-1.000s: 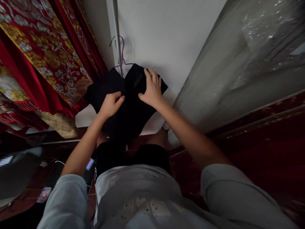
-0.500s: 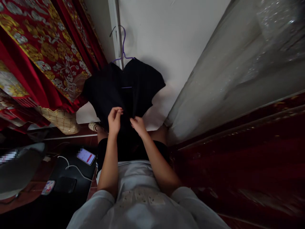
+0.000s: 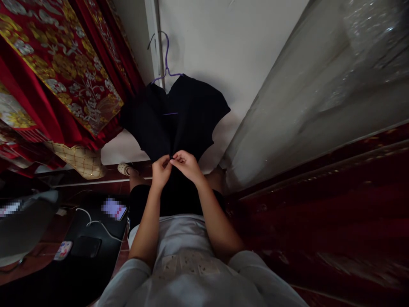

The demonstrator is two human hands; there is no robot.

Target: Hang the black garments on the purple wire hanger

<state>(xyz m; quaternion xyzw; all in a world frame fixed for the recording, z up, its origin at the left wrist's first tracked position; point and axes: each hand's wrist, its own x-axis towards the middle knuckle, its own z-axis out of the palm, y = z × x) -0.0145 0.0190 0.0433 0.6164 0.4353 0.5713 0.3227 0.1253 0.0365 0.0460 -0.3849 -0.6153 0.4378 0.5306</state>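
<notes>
A black short-sleeved garment (image 3: 198, 108) with an open front hangs on a purple hanger (image 3: 166, 55) hooked at the wall. My left hand (image 3: 161, 171) pinches one front edge of it, fingers closed. Close beside it, my right hand (image 3: 188, 165) is closed on the other front edge, thumb and fingertips meeting those of my left hand. The two edges come together at my fingertips; any button or fastener there is too small to make out. Above my hands the front gapes in a narrow V, where the hanger's bar shows.
Red embroidered cloth (image 3: 76, 68) hangs at the left. A black bench (image 3: 105, 232) at lower left bears a lit phone (image 3: 115, 209), a white cable (image 3: 107, 232) and a dark flat item (image 3: 86, 246). Plastic-wrapped panelling (image 3: 287, 115) and dark red wood (image 3: 319, 221) stand at the right.
My hands have come together from a short way apart, bringing the garment's front edges to one point. The garment has shifted slightly to the right.
</notes>
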